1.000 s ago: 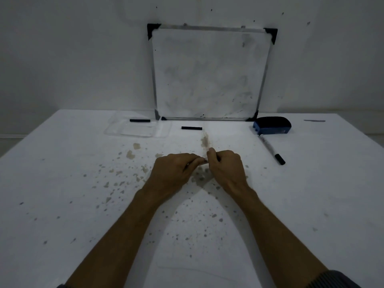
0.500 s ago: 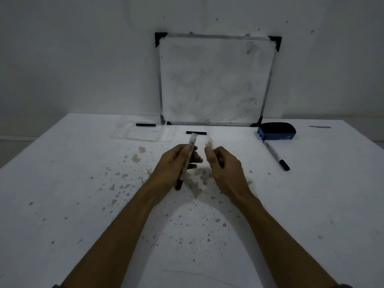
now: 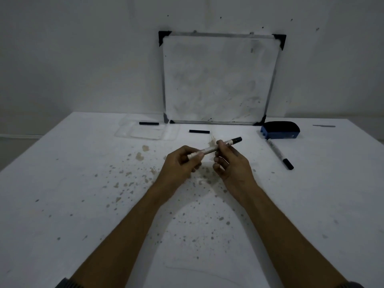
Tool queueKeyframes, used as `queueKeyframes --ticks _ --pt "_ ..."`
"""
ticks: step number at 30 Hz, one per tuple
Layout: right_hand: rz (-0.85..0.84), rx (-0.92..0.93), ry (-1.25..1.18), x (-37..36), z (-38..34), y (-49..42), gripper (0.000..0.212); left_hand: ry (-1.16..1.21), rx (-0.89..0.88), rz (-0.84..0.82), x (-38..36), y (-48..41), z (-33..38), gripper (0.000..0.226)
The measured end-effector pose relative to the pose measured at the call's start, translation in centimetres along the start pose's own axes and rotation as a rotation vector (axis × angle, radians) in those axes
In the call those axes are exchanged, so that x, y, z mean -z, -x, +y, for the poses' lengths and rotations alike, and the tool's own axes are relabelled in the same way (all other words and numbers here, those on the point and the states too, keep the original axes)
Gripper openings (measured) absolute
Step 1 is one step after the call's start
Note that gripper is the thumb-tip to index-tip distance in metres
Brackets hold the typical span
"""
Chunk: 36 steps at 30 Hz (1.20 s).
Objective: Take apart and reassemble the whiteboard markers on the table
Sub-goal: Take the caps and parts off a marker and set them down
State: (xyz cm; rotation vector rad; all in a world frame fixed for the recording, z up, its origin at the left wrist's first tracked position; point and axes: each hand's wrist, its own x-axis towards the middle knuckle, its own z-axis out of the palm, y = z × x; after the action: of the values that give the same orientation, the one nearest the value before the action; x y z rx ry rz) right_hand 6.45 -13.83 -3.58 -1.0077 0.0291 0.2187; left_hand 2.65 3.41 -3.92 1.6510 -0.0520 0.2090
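The marker (image 3: 207,151) is now lying nearly level between both hands, having swung down from its upright hold half a second ago; its black end is pointing toward 2 o'clock. The left hand (image 3: 180,165) is gripping the pale end with curled fingers, partly hiding it, while the right hand (image 3: 232,163) is pinching the round barrel. A second marker (image 3: 278,153), black-ended, is lying on the speckled white tabletop (image 3: 62,183) at 3 o'clock. Two short black sticks (image 3: 199,132), perhaps caps, are resting at 11 and 12 o'clock, one at the edge of a clear plastic tray (image 3: 145,134). One blue eraser (image 3: 280,133) is sitting at 2 o'clock, beside one smudged whiteboard (image 3: 218,80).
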Motion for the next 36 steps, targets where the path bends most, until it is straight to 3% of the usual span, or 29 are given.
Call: queueKeyframes --ticks 6,9,13,16,20,22,30,36 --pt "0.076 0.061 0.313 -0.4 0.6 -0.1 0.039 -0.431 -0.232 -0.036 -1.2 0.4 -1.0 0.017" --pt "0.009 0.081 0.317 -0.7 0.7 0.3 0.039 -0.574 -0.32 -0.093 -1.4 0.6 -1.3 0.025" --pt "-0.046 0.052 0.276 -1.1 1.2 0.3 0.037 -0.8 -0.448 0.056 -1.3 0.0 -1.4 0.037" --pt "-0.043 0.111 0.33 -0.9 1.6 0.0 0.037 -0.664 -0.329 -0.013 -1.6 0.0 -1.7 0.043" --pt "-0.096 0.272 0.393 -0.3 1.0 -0.1 0.038 -0.188 0.034 -0.115 -2.8 -0.3 -0.7 0.059" --pt "-0.089 0.311 0.411 -0.5 0.8 -0.1 0.037 -0.069 0.114 -0.141 -2.5 -0.7 -0.4 0.058" --pt "-0.109 0.189 0.469 -1.0 1.7 0.4 0.053 -0.628 -0.235 -0.046 -2.3 0.1 -1.3 0.04" --pt "-0.06 0.186 0.423 -1.0 2.2 0.5 0.038 -0.433 -0.066 -0.07 -2.2 -0.3 -1.0 0.054"
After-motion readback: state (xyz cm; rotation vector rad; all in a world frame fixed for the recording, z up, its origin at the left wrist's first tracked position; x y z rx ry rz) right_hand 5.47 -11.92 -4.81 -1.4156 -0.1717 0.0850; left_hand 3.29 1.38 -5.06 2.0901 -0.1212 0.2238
